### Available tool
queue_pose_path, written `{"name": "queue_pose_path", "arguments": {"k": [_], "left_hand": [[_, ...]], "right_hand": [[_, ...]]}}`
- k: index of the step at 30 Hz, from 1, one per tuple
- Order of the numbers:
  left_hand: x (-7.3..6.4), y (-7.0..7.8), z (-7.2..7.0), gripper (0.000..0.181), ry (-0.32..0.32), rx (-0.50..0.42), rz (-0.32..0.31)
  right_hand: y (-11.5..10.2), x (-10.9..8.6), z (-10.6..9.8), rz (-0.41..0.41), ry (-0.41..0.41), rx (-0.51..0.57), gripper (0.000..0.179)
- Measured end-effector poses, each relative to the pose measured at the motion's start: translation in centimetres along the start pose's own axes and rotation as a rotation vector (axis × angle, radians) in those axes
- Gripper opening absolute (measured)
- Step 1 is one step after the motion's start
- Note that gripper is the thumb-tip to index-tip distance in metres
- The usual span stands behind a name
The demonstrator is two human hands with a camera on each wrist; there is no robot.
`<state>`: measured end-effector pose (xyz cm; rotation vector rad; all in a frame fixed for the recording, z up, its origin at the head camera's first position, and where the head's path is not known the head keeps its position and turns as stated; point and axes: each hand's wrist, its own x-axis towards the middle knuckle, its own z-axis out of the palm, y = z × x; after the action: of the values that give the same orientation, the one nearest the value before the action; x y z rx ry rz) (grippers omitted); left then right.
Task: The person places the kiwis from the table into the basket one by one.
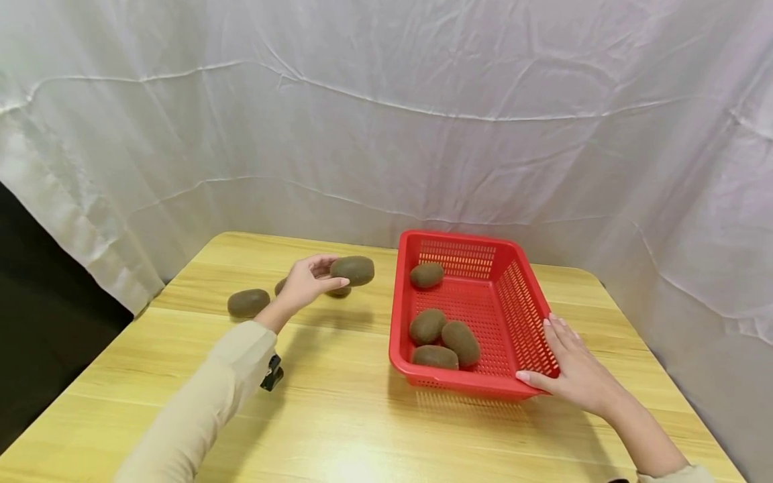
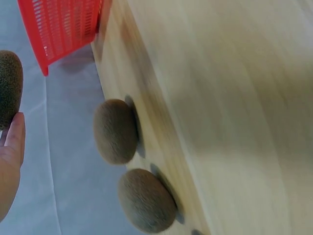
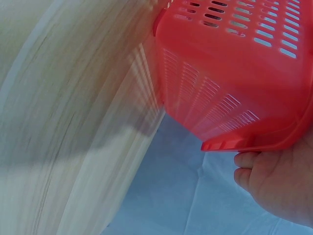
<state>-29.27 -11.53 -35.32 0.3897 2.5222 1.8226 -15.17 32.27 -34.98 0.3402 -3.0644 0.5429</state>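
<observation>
Beside red basket (image 1: 465,382), held kiwi (image 1: 353,270), 4 kiwis (image 1: 461,343) inside

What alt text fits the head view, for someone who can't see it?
A left hand holds a brown oval kiwi above a yellow wood-grain table. The right hand holds the rim of a red perforated plastic basket containing four kiwis; three more lie on the table.

A brown, fuzzy, oval kiwifruit (image 1: 353,270) is hanging sideways above the desk (image 1: 344,382), the left hand (image 1: 303,282) pinching it. Three matching kiwifruits (image 1: 249,303) are lying left of the basket. That red, rectangular, perforated plastic basket (image 1: 471,381) is standing with the right hand (image 1: 574,370) gripping its near right corner; four more kiwifruits (image 1: 461,342) are lying inside, one sitting farther back.
</observation>
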Motion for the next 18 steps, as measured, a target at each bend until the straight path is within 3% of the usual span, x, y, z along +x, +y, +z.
{"name": "queue_pose_path", "arguments": {"k": [18], "left_hand": [[2.5,1.4,3.5,0.051,0.026,-0.048,0.023]], "right_hand": [[-0.1,0.0,0.0,-0.005,0.012,-0.013,0.105]]}}
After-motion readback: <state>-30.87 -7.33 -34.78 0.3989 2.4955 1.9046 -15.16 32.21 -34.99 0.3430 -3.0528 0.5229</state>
